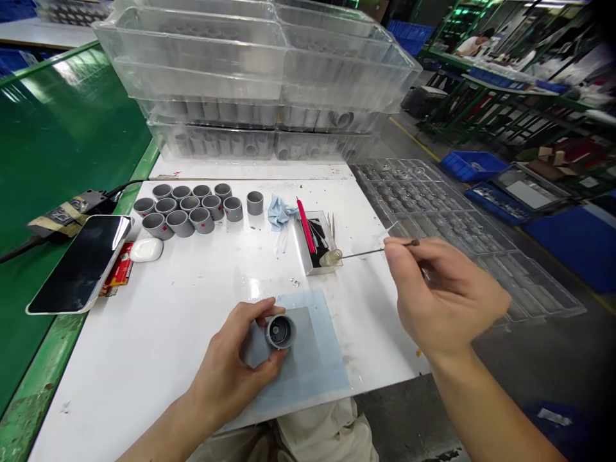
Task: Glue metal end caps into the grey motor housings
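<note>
Carefully, the left hand [224,369] clasps a grey cylinder [280,332] over a blue mat [327,378]; right of the mat, the right hand [447,292] pinches a slender probe [366,252].

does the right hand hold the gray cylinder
No, the left hand holds the gray cylinder, while the right hand holds a thin tool.
</note>
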`<state>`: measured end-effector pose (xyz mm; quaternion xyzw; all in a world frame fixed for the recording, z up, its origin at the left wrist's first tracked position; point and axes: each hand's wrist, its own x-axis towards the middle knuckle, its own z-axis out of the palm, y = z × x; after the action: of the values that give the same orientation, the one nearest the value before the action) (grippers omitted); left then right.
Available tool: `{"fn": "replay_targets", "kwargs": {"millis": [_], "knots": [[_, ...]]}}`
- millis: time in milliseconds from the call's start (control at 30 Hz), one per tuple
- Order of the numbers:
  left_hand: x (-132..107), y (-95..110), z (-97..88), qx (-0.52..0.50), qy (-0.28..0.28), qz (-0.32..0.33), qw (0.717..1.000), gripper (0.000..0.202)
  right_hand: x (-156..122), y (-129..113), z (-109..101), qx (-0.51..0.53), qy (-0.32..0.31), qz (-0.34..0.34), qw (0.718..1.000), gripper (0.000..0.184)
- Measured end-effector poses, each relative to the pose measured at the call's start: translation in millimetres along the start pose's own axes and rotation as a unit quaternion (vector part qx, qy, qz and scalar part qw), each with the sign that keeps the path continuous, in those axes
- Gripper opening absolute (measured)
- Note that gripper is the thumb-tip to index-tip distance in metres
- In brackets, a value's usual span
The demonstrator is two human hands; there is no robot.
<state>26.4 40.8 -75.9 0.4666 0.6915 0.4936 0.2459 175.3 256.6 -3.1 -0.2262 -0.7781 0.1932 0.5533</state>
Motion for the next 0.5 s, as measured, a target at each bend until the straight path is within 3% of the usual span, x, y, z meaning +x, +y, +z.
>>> {"fn": "replay_targets", "kwargs": {"millis": [167,367,433,500], "knots": [[-1,0,1.1,0.029,-0.007,0.044,0.999,0.061,6,14,3,-0.058,-0.027,-0.019,0.998,0.003],[-2,1,0.8,0.039,-0.032,0.111,0.992,0.068,1,24,18,-0.133,-0.220,-0.014,0.966,0.011],[-2,1,1.2,0.037,-0.044,0.128,0.990,0.071,3,21,15,-0.121,-0.208,-0.009,0.971,0.010],[-2,0,1.8,0.036,-0.049,0.135,0.989,0.073,7,13,6,-0.094,-0.131,-0.014,0.987,0.004]]}}
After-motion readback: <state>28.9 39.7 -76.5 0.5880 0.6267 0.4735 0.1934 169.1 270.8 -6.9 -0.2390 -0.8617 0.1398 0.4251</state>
